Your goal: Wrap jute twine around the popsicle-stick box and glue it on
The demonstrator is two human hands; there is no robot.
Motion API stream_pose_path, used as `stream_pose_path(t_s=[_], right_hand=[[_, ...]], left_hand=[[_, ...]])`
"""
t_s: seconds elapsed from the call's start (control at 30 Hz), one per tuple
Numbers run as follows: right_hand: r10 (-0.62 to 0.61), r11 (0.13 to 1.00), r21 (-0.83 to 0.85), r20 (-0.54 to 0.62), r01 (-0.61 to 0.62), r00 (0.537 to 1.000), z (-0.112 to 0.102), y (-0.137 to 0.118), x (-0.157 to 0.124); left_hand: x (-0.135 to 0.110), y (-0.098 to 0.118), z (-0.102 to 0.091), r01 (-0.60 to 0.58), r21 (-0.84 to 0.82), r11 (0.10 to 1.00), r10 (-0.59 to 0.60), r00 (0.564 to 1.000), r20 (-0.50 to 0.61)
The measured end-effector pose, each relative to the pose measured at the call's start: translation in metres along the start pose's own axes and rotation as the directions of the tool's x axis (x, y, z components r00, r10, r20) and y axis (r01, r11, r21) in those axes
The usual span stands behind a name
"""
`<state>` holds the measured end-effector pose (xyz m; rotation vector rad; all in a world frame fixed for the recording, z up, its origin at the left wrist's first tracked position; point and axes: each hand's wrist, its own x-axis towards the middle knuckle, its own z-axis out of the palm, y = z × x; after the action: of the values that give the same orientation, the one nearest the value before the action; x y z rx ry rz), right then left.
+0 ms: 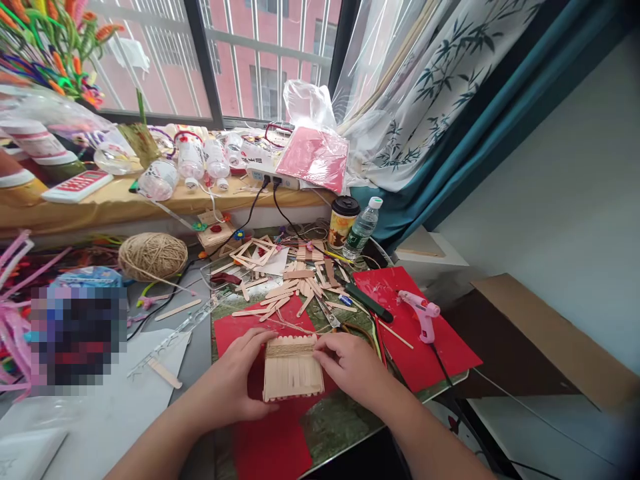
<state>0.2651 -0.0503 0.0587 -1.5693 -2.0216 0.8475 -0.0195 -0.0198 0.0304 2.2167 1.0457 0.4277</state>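
Note:
A small box made of craft sticks (294, 379) stands in front of me over a red sheet (273, 443), with jute twine (290, 349) wound around its upper part. My left hand (245, 373) grips the box by its left side, thumb near the lower edge and fingers at the top corner. At the upper right corner, my right hand (347, 363) pinches with thumb and forefinger where the twine runs; the strand between the fingertips is mostly hidden. A loose length of twine trails behind the box towards the pile of sticks.
Loose craft sticks (300, 287) lie heaped behind the box, with scissors (330, 313) close by. A pink glue gun (424, 313) rests on another red sheet (450, 353) at right. A twine ball (153, 257), a water bottle (363, 230) and a lidded cup (343, 223) stand further back.

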Motion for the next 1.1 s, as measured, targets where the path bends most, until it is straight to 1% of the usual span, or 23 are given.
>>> stream_pose_path(t_s=[0.13,0.3,0.43,0.53,0.6,0.7,0.77,0.83,0.97,1.1], right_hand=[[0.033,0.991,0.132,-0.036,-0.028,0.999,0.008,0.009,0.001],[0.058,0.952,0.304,-0.049,-0.041,0.997,0.018,0.015,0.0],[0.068,0.928,0.371,-0.073,-0.036,0.995,0.025,0.018,0.0],[0.072,0.923,0.384,-0.081,-0.036,0.994,0.029,0.02,0.001],[0.087,0.91,0.411,-0.076,-0.048,0.993,0.032,0.022,0.002],[0.128,0.864,0.496,-0.046,-0.089,0.991,0.034,0.027,0.005],[0.137,0.824,0.556,-0.006,-0.11,0.991,0.032,0.031,0.007],[0.111,0.81,0.574,0.05,-0.12,0.993,0.029,0.034,0.01],[0.057,0.821,0.554,0.156,-0.135,0.986,0.019,0.036,0.013],[-0.001,0.767,0.627,0.213,-0.136,0.977,0.016,0.035,0.015]], left_hand=[[-0.001,-0.004,-0.002,0.016,0.048,0.999,-0.017,1.0,0.016],[-0.004,-0.006,-0.006,0.032,0.054,0.998,-0.034,0.999,0.03],[-0.006,0.005,-0.004,-0.036,0.066,0.997,0.036,0.999,0.004],[-0.004,0.016,0.003,-0.074,0.107,0.991,0.077,0.997,-0.018],[-0.001,0.022,0.009,-0.092,0.159,0.983,0.093,0.996,0.0],[0.002,0.023,0.014,-0.101,0.197,0.975,0.093,0.994,0.049],[0.002,0.02,0.015,-0.092,0.186,0.978,0.084,0.995,0.054],[0.001,0.017,0.015,-0.088,0.16,0.983,0.082,0.996,0.042],[-0.003,0.009,0.017,-0.098,0.091,0.991,0.097,0.995,0.014],[-0.008,0.002,0.019,-0.078,-0.001,0.997,0.078,0.997,-0.001]])
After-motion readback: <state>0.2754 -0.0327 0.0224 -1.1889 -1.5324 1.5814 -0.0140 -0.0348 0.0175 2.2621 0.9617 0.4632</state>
